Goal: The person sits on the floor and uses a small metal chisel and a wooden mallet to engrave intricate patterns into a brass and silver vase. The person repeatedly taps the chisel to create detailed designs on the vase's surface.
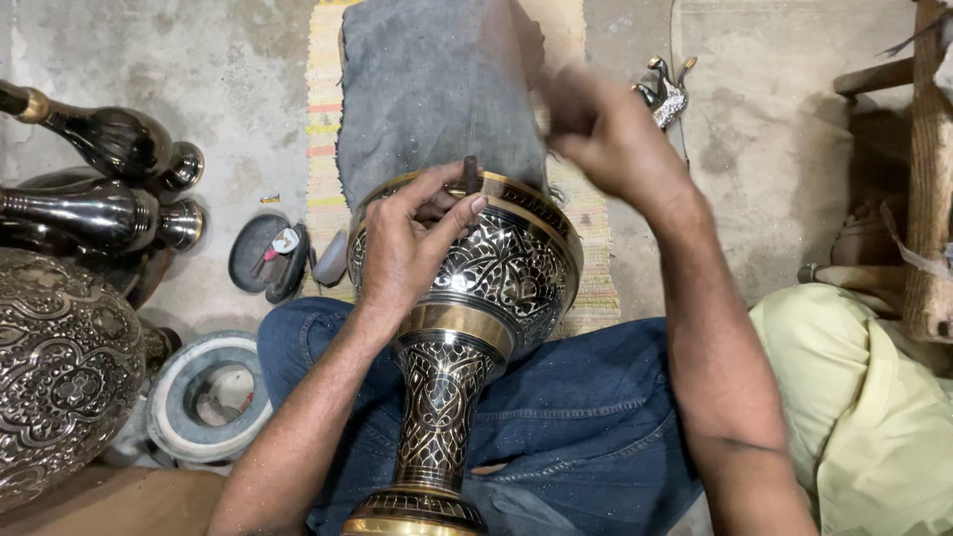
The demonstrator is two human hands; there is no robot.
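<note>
Hands are seen over a vase (467, 298) laid across the lap: black, gold-banded, finely engraved. Left hand (402, 248) is pinched around a dark punch (470, 175) at the rim; right hand (601, 129) is raised, blurred, grip unclear.

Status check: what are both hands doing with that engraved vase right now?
Left hand pinches a small dark tool upright on the vase rim. Right hand raised above, blurred, grip unclear. Vase lies across the lap, nothing blocking.
</note>
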